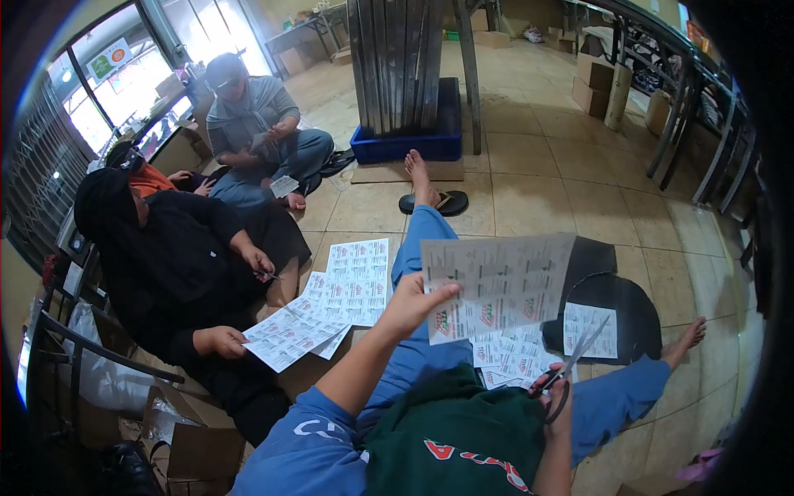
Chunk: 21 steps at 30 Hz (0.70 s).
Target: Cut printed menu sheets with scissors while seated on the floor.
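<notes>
My left hand (pixel 414 305) holds up a printed paper sheet (pixel 496 282), pinching it at its left edge with the thumb on the near face. Blocks of print and red logos repeat across that sheet. In my right hand (pixel 554 397) are scissors with black handles (pixel 580 353), their metal blades pointing up and away from me. Behind the blades, one printed sheet (pixel 589 319) lies on a black rounded mat (pixel 639 316). More printed sheets (pixel 508 353) are spread in overlap between my legs, partly hidden by the raised sheet.
On my left, a co-worker in black (pixel 180 260) holds printed sheets (pixel 298 332) and scissors (pixel 265 273). Farther off sits a person in grey (pixel 248 118) with paper. A blue crate (pixel 403 147) holds upright metal pieces. A black sandal (pixel 450 203) and a cardboard box (pixel 205 452) are nearby.
</notes>
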### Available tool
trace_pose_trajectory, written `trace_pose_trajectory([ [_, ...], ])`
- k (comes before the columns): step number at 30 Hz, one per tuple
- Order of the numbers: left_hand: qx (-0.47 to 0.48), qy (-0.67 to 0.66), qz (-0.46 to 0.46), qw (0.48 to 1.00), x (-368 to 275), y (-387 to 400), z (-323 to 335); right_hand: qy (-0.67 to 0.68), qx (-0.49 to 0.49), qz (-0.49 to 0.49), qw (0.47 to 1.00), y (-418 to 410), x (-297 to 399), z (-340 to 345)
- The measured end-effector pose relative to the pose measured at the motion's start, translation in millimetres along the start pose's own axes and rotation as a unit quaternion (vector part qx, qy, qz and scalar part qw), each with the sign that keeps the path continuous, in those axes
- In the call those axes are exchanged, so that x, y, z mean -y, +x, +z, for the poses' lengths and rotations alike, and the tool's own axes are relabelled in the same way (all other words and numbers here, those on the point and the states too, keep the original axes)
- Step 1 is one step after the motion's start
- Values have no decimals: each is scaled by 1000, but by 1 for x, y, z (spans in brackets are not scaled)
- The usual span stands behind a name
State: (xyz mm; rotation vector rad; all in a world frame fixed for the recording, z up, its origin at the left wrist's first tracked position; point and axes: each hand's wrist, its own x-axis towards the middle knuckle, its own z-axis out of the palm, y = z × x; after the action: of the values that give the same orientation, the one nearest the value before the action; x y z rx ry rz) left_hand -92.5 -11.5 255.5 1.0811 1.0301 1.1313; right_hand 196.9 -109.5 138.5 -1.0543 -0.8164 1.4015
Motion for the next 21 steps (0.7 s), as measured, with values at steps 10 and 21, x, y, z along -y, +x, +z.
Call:
trace_pose_trajectory([
  [10, -66, 55, 48, 995, 1, 7, -30, -174, 159, 0, 972, -11, 1, 0],
  [21, -76, 7, 88, 993, -7, 3, -14, -206, 296, 63, 930, -18, 27, 18],
])
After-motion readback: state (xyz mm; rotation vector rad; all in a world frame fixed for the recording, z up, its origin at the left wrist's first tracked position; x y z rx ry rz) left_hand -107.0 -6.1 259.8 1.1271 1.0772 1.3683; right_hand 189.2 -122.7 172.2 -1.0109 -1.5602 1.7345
